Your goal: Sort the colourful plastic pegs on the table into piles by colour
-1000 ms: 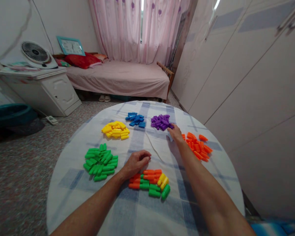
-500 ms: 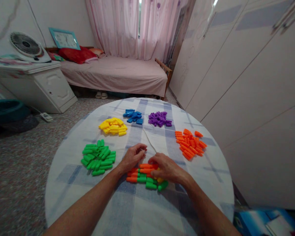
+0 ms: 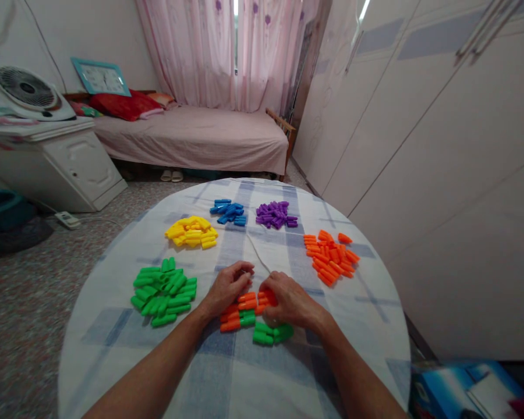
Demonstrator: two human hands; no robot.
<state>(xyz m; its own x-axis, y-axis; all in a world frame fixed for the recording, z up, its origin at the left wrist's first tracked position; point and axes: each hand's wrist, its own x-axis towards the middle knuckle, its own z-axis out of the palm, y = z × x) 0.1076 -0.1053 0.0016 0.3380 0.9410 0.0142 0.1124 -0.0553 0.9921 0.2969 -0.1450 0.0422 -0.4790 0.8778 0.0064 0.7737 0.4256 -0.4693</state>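
Short orange tapered plastic pieces, like pen caps, lie in rows in front of me, with green ones joining on. My right hand bends over the right end of these rows, thumb and fingers closed around a few orange pieces. Below its thumb are several more green pieces on the cloth. My left hand rests just behind the left part of the rows, fingers loosely curved and thumb apart, with nothing visible in it. The right palm hides part of the rows.
Around the round table lie piles of green, yellow, blue, purple and orange pieces. A white cord runs toward my right hand. A bed and wardrobe stand beyond.
A gap has opened between the orange pieces under my right hand and those to their left. Yellow pieces that showed beneath that hand are now hidden. The view has shifted slightly.
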